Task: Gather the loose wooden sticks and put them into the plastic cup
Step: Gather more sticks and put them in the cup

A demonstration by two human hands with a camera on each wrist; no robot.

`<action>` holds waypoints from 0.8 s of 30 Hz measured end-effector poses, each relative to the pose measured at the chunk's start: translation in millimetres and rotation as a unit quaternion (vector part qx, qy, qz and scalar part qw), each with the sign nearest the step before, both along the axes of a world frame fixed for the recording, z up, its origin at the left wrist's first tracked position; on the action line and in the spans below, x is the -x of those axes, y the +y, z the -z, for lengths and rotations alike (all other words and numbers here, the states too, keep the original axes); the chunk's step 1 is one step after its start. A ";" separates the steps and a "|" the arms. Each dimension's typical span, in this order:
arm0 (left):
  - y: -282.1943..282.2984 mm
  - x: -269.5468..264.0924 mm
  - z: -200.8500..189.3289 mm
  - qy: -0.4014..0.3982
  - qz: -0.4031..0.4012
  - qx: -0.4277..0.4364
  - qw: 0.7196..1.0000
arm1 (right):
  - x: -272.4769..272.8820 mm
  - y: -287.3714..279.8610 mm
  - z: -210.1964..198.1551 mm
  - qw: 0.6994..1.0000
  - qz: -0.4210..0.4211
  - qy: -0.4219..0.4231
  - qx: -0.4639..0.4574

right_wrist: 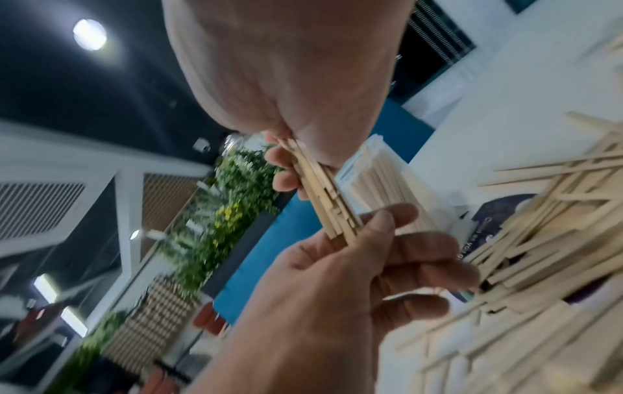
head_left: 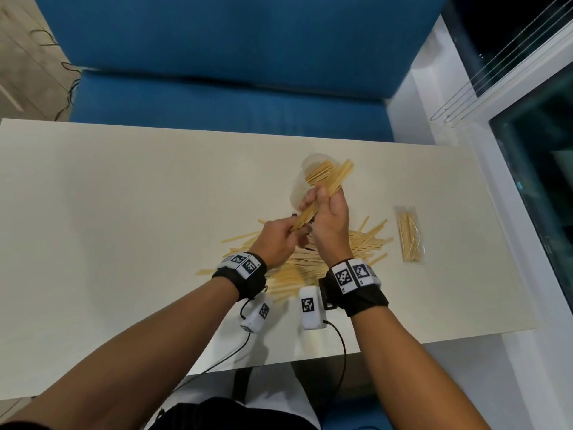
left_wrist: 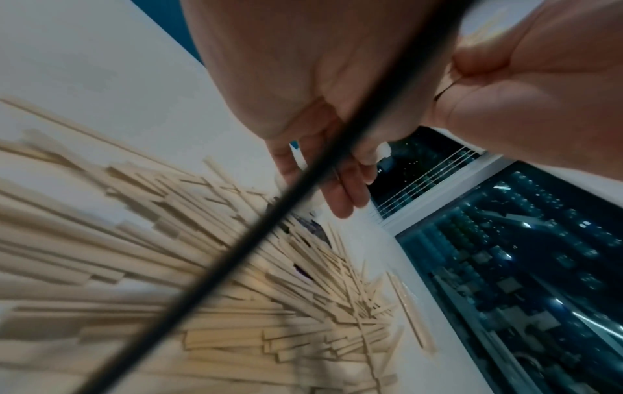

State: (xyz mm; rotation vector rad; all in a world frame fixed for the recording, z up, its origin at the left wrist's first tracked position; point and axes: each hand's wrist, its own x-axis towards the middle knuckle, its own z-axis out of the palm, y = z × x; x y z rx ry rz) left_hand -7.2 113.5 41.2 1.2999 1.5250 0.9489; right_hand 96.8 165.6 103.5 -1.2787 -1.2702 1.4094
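A bundle of wooden sticks (head_left: 336,176) slants up to the right, its top end beside the rim of the clear plastic cup (head_left: 302,181). The cup stands on the table with several sticks in it. My right hand (head_left: 325,206) grips the bundle's middle and my left hand (head_left: 291,232) pinches its lower end. The right wrist view shows the bundle (right_wrist: 323,194) between my right fingers (right_wrist: 283,165) and my left hand (right_wrist: 371,240), the cup (right_wrist: 381,181) just behind. Many loose sticks (head_left: 366,240) lie piled under both hands, and the pile (left_wrist: 236,293) fills the left wrist view.
A sealed clear packet of sticks (head_left: 410,234) lies right of the pile. The pale table (head_left: 124,212) has a blue sofa (head_left: 232,57) behind it and a window (head_left: 542,181) along its right side. A black cable (left_wrist: 269,221) crosses the left wrist view.
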 end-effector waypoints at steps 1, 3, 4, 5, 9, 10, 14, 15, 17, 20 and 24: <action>0.6 -1.7 -1.1 -0.014 0.000 0.007 1.000 | -2.6 2.7 -2.0 1.000 0.015 0.017 0.011; -0.1 -3.6 -5.9 -0.026 0.004 0.022 0.999 | -6.3 5.6 -2.9 0.997 0.033 0.057 0.036; -0.5 -4.1 -8.5 -0.024 0.011 0.028 0.999 | -6.7 6.4 -0.9 0.995 0.040 0.075 0.048; -1.8 -4.7 -10.7 -0.027 0.019 0.031 0.999 | -5.6 5.4 -1.1 0.993 0.046 0.092 0.060; -7.1 -6.9 -15.0 -0.080 0.053 0.080 0.992 | -0.7 0.6 -3.0 0.979 0.081 0.164 0.091; -8.4 -5.5 -16.2 -0.125 0.051 0.106 0.985 | 0.3 -0.7 -3.9 0.977 0.086 0.173 0.094; -6.6 7.4 -28.0 -0.428 0.001 0.197 0.882 | 2.6 -13.9 -6.7 0.986 0.074 0.121 0.086; -6.1 12.4 -31.6 -0.458 -0.005 0.199 0.866 | 3.2 -17.9 -6.7 0.992 0.064 0.085 0.075; -3.7 17.4 -31.6 -0.457 -0.032 0.212 0.863 | 1.5 -26.2 -5.1 0.998 0.041 0.026 0.034; -3.2 12.5 -33.9 -0.381 -0.084 0.247 0.887 | 2.6 -38.4 -0.1 0.998 0.009 -0.067 -0.020; -7.5 -3.0 -41.5 -0.168 -0.077 0.257 0.949 | 10.2 -52.0 4.4 0.995 -0.004 -0.096 -0.007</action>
